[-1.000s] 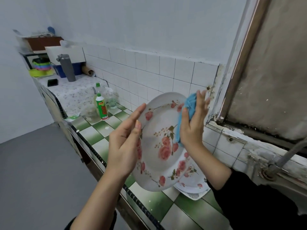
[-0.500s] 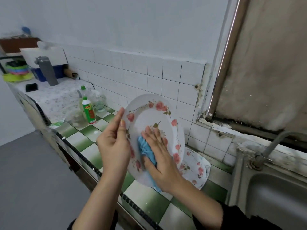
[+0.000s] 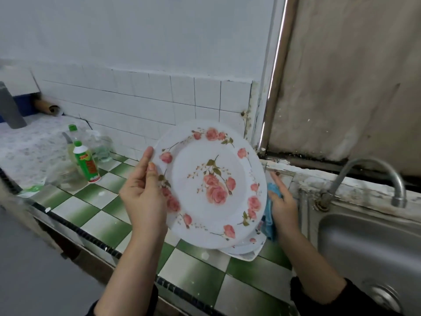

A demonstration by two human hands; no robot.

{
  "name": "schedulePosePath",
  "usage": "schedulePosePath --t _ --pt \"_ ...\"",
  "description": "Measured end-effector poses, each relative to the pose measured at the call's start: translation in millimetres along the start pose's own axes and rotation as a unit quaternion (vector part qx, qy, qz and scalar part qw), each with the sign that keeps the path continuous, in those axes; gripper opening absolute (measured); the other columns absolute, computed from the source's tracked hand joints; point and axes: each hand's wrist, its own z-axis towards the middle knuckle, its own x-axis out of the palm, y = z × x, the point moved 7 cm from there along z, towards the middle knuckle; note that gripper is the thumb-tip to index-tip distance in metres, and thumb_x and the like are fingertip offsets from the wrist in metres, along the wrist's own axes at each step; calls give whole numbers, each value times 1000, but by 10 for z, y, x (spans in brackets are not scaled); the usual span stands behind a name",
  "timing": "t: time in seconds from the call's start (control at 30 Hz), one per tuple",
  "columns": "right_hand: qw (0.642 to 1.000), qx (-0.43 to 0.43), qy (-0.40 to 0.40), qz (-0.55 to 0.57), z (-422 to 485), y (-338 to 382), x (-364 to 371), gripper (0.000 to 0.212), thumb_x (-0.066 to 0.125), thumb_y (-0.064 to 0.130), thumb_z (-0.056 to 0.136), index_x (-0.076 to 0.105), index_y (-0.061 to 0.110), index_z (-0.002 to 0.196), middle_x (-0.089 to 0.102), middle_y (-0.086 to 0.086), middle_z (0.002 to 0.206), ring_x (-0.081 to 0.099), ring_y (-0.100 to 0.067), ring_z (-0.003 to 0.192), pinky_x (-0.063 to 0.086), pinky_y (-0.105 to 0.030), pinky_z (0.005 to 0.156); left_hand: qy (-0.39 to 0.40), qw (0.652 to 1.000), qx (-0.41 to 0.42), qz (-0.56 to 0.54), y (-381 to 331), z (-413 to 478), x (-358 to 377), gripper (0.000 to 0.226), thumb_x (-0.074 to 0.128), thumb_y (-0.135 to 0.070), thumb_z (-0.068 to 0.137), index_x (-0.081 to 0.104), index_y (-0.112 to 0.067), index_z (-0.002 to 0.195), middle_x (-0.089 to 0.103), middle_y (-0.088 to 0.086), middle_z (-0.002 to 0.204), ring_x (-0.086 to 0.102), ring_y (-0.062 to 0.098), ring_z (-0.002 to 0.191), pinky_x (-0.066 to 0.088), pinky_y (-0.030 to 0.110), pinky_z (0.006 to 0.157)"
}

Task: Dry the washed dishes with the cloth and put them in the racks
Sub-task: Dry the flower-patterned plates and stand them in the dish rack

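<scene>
- A left hand [image 3: 143, 197] pinches the left rim of the rose-patterned plate [image 3: 214, 183], which is upright above the tiled counter [image 3: 95, 201].
- The right hand [image 3: 282, 201], fingers flat, presses the blue cloth [image 3: 270, 217] behind the plate's right edge.
- Broad, overlapping wipes should dry the back.

Lit evenly and softly in a cool, flat tone, with only faint, soft-edged shadows on the table [image 3: 109, 201]. Marked by a bright streak of glare down the metal frame [image 3: 276, 71] and a duller sheen on tap [image 3: 397, 185] and sink [image 3: 364, 242]. Slightly washed out across the plate [image 3: 211, 185]. Bowed at the edges by the wide lens. Smeared with blur at the left, over the bottles [image 3: 87, 165]; sharper mid-frame.
</scene>
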Motion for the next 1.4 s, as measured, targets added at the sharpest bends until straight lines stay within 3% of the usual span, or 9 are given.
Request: schedulePosePath --t 0.17,0.27,0.57,0.8,0.93,1.07,1.17,1.3,1.4 --pt "993 21 36 113 -341 170 -153 47 67 43 85 54 42 131 62 6 129 67 -15 108 55 -45 90 31 992 -111 -52 402 -76 193 32 48 -8 101 64 -28 119 70 0 111 70 7 95 58 23 76" --pt "989 5 40 143 -456 266 -437 74 87 19 62 57 53 121 61 -2 130 65 -32 110 55 -58 85 55 982 -170 -64 661 -192 374 31 48 -8 101 64 -25 121 72 0 109 70 14 98 59 27 76" --pt "994 -40 -25 95 -871 770 -1409 71 60 -16 82 61 47 116 63 -1 125 66 -31 105 59 -53 79 177 946 -273 11 1161 -1036 1077 33 48 -6 98 60 -21 125 67 9 116 67 18 90 53 27 64" --pt "988 -70 -128 46 -1470 1087 -2515 72 56 -14 84 59 51 114 67 20 105 69 -13 98 61 -41 78 368 887 -234 149 1003 -2178 1799 43 49 -11 93 54 -29 132 65 3 122 63 25 106 54 44 90" --pt "975 -103 -191 -41 -1909 1247 -3235 74 57 -13 82 55 42 132 61 20 119 62 -6 108 58 -35 86 472 847 -161 185 654 -3058 2171 39 49 -6 95 59 -22 129 58 -11 113 59 13 102 46 26 84" --pt "957 -134 -243 -82 -2335 1404 -3855 71 55 -14 84 51 34 137 58 18 119 58 4 107 55 -14 78 546 806 -93 210 327 -3924 2495 50 49 -15 96 43 -18 146 53 7 139 57 13 109 39 24 88" --pt "939 -152 -285 -121 -2591 1505 -4245 68 54 -10 85 50 31 139 57 25 112 55 20 95 51 -7 76 583 780 -32 225 58 -4501 2703 52 48 -17 97 39 -21 148 56 6 136 57 4 84 41 21 75" --pt "905 -155 -340 -205 -2777 1583 -4684 72 52 -3 84 47 40 140 55 9 129 53 -6 116 49 -33 101 620 755 12 213 -239 -5082 2976 50 47 -16 98 39 -23 147 60 4 124 57 10 84 39 21 67" --pt "881 -145 -371 -254 -2830 1643 -4986 73 50 -2 85 42 41 144 49 3 135 44 -3 109 40 -20 93 646 733 53 209 -374 -5389 3217 50 48 -11 96 43 -19 145 67 5 107 59 17 85 38 20 65"
